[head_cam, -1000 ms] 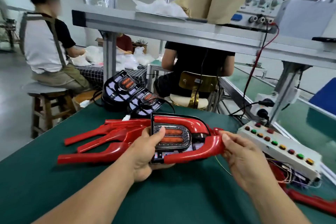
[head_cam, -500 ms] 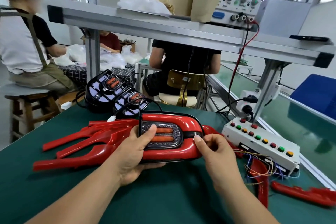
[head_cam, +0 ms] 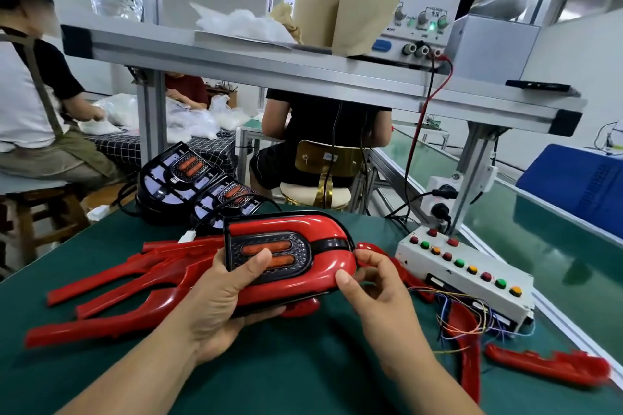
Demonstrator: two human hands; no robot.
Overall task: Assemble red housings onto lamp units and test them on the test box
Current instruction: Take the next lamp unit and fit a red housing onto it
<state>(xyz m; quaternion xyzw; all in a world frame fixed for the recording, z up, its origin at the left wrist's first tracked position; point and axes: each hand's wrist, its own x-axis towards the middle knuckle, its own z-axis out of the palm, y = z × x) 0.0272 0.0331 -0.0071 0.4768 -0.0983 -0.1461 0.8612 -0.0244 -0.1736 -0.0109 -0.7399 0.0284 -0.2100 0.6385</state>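
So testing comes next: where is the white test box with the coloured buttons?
Head view: the white test box sits on the green table at right, just beyond the right hand.

Red housing (head_cam: 317,229) w/ orange lamp strips; green table mat (head_cam: 286,364); white test box (head_cam: 472,280), red/green/yellow btns; black-white check cloth (head_cam: 118,148).

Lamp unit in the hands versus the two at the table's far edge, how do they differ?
The held lamp unit wears a red housing; the two far lamp units are bare, their black frames exposed. The left hand grips the held one, the right hand pinching its end; the far ones lie untouched on the table. All show twin orange bars.
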